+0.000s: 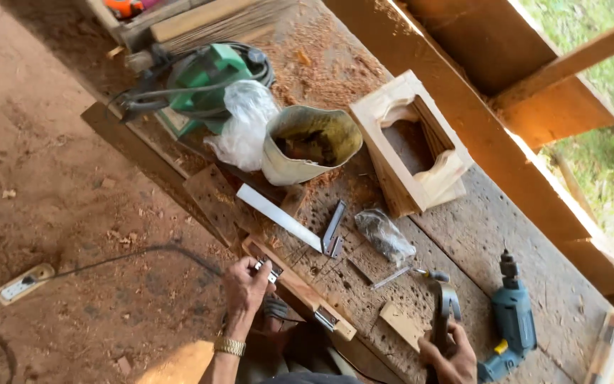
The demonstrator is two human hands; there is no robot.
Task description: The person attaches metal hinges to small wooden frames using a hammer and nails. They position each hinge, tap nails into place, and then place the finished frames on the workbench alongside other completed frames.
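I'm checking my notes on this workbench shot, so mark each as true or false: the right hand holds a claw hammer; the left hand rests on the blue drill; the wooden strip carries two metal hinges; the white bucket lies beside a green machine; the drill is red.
1. The right hand grips a claw hammer. True.
2. The left hand rests on the blue power drill. False: it pinches a small metal hinge on the long wooden strip.
3. That strip carries a second hinge. True.
4. The white bucket lies near the green machine. True.
5. The drill is red. False: it is blue.
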